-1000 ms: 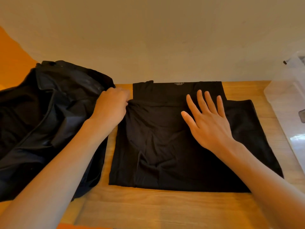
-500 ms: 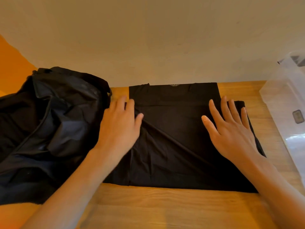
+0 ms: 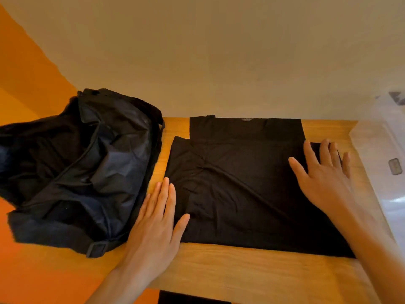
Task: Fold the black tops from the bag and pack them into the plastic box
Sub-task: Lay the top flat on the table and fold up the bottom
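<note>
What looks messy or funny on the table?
Only small things. The black top has diagonal wrinkles across its middle, between the left hand and right hand, which lie flat on it. The bag sits crumpled beside it. Nothing looks spilled or torn.

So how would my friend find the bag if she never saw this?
Start at the wooden table. The bag slumps at its left end, beside the flat black top. It is the crumpled, shiny heap with a strap buckle; the top is smooth and dull.
</note>
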